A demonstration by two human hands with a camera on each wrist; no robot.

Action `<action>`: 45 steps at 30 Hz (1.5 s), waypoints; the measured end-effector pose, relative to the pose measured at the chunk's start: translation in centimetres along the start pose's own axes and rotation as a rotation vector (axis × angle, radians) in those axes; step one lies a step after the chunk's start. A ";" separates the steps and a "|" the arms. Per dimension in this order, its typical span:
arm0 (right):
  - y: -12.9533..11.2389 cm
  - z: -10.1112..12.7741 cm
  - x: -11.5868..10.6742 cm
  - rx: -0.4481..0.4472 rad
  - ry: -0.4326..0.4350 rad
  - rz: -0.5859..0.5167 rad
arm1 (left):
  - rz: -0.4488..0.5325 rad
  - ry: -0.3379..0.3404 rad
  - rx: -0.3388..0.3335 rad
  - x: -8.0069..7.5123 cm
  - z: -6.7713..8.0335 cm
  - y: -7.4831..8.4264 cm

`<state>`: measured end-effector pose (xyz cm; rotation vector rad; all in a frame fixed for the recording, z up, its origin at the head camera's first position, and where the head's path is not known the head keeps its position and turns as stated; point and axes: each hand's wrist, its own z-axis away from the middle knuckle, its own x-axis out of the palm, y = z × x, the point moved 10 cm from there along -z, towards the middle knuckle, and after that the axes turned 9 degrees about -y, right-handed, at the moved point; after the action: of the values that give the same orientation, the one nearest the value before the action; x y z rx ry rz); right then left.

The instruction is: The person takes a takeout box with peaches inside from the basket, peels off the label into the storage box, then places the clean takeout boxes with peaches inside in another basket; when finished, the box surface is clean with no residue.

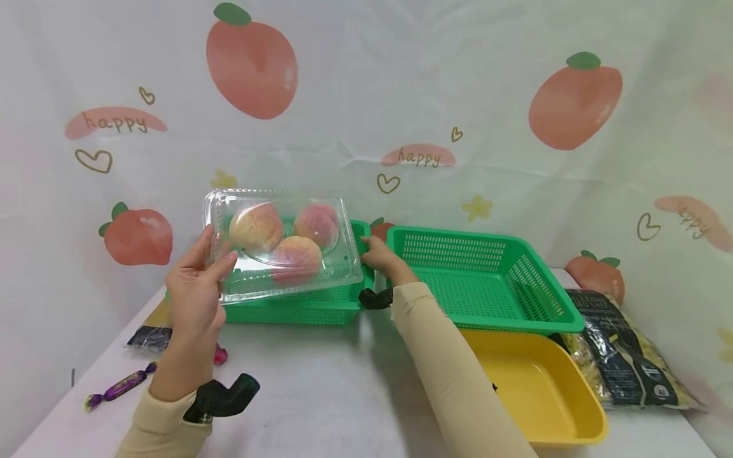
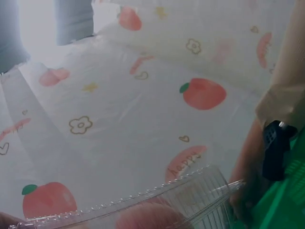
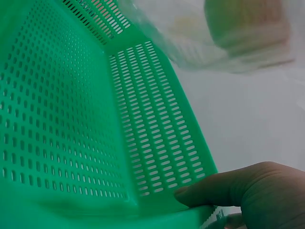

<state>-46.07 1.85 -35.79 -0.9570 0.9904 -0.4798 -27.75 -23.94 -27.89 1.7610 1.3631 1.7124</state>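
My left hand grips the left end of a clear plastic clamshell box, thumb toward me. Inside lie three peaches, pink and yellow. The box is raised and tilted, overlapping a green plastic basket behind it in the head view. At that basket's right end, my right hand holds the rim; the right wrist view has the thumb over the corner, with the other fingers mostly hidden beneath. In the left wrist view only the upper edge of the box shows, with a blurred peach inside.
A second green basket stands right, partly over a yellow tub. Dark-printed bags lie at far right. A purple-wrapped candy and another bag lie left on the white table. A peach-printed curtain hangs behind.
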 end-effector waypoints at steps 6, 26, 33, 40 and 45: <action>0.2 0.0 0.2 0.019 -0.004 0.012 | -0.130 -0.025 0.089 1.0 -1.2 0.4; -0.2 0.0 0.8 0.002 -0.019 0.034 | -0.554 -0.107 0.036 0.9 -4.7 -2.9; -0.3 -0.1 0.6 0.000 -0.017 0.007 | -0.641 -0.100 -0.025 0.4 -5.3 -4.1; -0.1 -0.2 0.4 0.015 -0.013 0.037 | -0.660 -0.079 -0.170 -0.5 -5.9 -5.6; -0.1 -0.1 0.0 0.017 -0.003 0.045 | -0.645 -0.107 -0.206 -0.9 -6.5 -6.5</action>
<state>-46.10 1.72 -35.70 -0.9179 1.0012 -0.4487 -35.98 -23.89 -32.04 1.1103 1.4374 1.3198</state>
